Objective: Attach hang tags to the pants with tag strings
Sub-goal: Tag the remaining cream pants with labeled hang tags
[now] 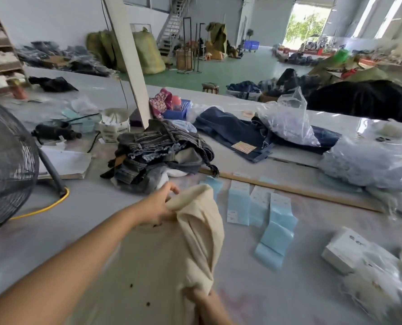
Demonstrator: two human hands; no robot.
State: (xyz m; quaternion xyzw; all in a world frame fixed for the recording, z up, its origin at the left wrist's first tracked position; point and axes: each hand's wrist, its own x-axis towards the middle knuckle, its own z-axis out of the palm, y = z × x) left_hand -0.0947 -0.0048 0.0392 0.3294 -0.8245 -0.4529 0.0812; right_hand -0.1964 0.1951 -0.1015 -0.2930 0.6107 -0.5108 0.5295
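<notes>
Cream-coloured pants (195, 235) with small dark buttons are lifted off the grey table (82, 219) in front of me. My left hand (157, 205) reaches forward and grips the far upper edge of the fabric. At the bottom of the view my right hand (203, 301) is closed on the near bunched end of the same pants. To the right lie strips of pale blue and white hang tags (261, 207), laid out in a row on the table. A clear bag of tag strings (378, 292) sits at the lower right.
A heap of dark denim pants (162, 151) lies just beyond my left hand, with navy jeans (240, 134) and clear plastic bags (289, 118) behind. A fan (5, 165) stands at the left. A white box (345, 252) and a wooden stick (296, 191) are at the right.
</notes>
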